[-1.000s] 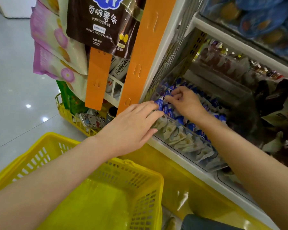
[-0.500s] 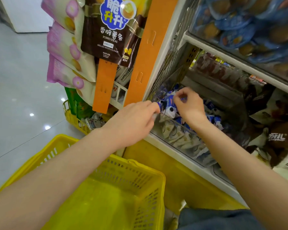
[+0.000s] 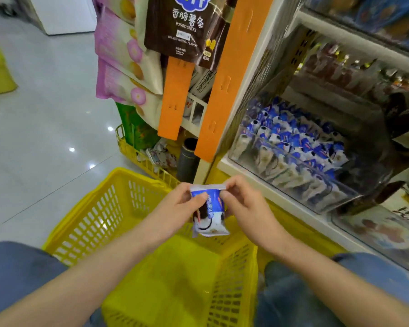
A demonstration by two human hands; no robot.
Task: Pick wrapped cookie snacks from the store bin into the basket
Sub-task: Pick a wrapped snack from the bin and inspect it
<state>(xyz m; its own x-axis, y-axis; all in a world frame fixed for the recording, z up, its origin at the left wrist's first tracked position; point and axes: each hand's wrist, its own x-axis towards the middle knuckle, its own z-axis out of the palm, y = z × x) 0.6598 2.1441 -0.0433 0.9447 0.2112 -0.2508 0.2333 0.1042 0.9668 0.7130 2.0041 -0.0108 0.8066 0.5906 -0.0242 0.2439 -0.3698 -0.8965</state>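
A blue and white wrapped cookie snack [image 3: 210, 215] hangs upright over the far rim of the yellow basket [image 3: 87, 223]. My left hand [image 3: 175, 213] pinches its top left edge and my right hand [image 3: 243, 208] pinches its top right edge. The basket's inside looks bare where I can see it. To the upper right, the clear store bin [image 3: 298, 192] holds several more of the same blue and white snacks [image 3: 293, 142], piled loosely.
Orange hanging strips [image 3: 224, 86] and snack bags [image 3: 128, 55] hang to the left of the shelf. A second yellow wire basket [image 3: 137, 154] with goods stands on the floor behind. More shelf bins run to the right. My knees in blue trousers flank the basket.
Both hands have pulled back out of the bin and come down over the basket, now holding one snack between them. The view has tilted down.
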